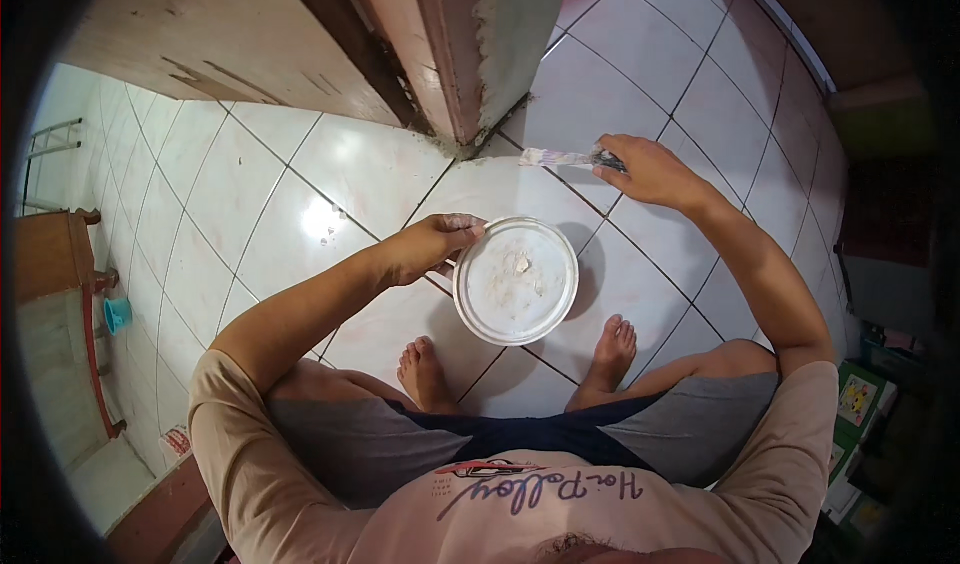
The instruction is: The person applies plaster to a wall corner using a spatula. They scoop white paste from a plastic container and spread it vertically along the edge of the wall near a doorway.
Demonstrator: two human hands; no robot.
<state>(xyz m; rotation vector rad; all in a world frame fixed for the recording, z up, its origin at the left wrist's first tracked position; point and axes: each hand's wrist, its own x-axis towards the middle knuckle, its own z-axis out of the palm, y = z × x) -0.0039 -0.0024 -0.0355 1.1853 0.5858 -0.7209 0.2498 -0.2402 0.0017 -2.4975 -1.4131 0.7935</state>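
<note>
My left hand (pixel 432 244) grips the rim of a round metal lid or shallow plate (pixel 516 280) held flat above the floor, with smears of white paste on it. My right hand (pixel 645 169) is stretched forward and holds a putty knife (pixel 560 157) by its dark handle; the flat blade, coated in whitish paste, points left toward the base of a door frame (pixel 450 74). The blade tip is a short way from the frame's chipped lower corner.
I am squatting barefoot on a glossy white tiled floor (pixel 300 194), feet under the plate. A wooden door (pixel 240 34) stands at the upper left. Wooden furniture and a small blue cup (pixel 117 314) are at the left; boxes at the right edge.
</note>
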